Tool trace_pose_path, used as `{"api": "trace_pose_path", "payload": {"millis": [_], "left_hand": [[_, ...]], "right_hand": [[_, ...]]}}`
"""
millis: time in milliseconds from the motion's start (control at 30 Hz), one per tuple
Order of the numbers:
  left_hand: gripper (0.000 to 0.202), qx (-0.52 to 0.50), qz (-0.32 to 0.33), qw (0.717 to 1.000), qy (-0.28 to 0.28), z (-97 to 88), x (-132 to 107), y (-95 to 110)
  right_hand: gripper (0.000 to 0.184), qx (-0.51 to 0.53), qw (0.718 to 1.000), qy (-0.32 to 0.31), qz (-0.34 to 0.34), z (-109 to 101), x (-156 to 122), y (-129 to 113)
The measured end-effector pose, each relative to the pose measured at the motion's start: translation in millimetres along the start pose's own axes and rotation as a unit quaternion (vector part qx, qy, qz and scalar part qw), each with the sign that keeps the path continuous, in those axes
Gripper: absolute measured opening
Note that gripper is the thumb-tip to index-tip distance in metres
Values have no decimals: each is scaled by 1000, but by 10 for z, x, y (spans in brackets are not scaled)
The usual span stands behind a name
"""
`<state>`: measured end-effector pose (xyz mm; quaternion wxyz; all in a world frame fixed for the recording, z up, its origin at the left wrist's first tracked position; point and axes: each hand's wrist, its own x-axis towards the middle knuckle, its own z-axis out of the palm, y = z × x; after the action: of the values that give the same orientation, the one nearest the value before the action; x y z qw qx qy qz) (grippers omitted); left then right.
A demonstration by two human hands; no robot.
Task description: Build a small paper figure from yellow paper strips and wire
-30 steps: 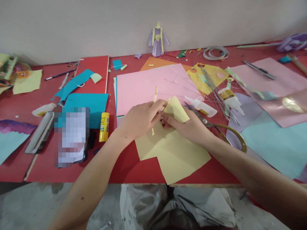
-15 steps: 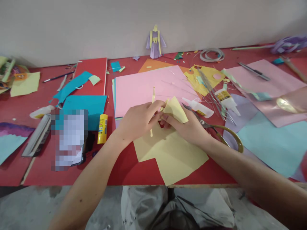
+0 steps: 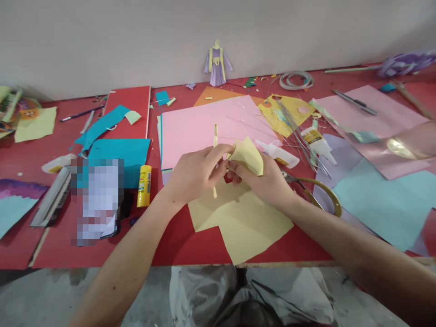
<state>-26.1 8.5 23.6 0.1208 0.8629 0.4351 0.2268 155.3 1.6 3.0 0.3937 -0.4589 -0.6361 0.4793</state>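
My right hand [image 3: 269,179] is closed on a small piece of pale yellow paper [image 3: 248,155], its top corner pointing up and its right edge curved. The fingers of my left hand [image 3: 194,175] pinch the same piece at its left edge, which looks rolled. A thin yellow paper tube [image 3: 215,135] shows above and below my left hand; I cannot tell whether it is held or lies beneath. Under both hands lies a larger pale yellow sheet [image 3: 252,222] with a notch cut in it. The scissors [image 3: 311,188] lie beside my right wrist, their blades partly hidden.
Pink sheets [image 3: 194,120] lie behind my hands. A glue stick [image 3: 144,186] and a phone [image 3: 102,200] are at left. Glue bottles [image 3: 284,156] and thin wires [image 3: 299,131] lie at right. A paper figure [image 3: 217,66] leans on the wall. Another person's arm [image 3: 412,143] reaches in from the right.
The small yellow paper has turned slightly in my fingers, and its right edge looks rounder. My hands have otherwise stayed in place; the whole view has shifted a little.
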Motion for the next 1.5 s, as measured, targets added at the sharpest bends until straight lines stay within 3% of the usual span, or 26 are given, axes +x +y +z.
{"api": "trace_pose_path", "payload": {"millis": [767,1500], "left_hand": [[15,1,15,999,52,64,-13,-25],[18,20,15,999,31,37,-8,-25]], "right_hand": [[9,22,1000,-2,-21,9,6,40],[8,14,1000,3,-3,5,-6,25]]}}
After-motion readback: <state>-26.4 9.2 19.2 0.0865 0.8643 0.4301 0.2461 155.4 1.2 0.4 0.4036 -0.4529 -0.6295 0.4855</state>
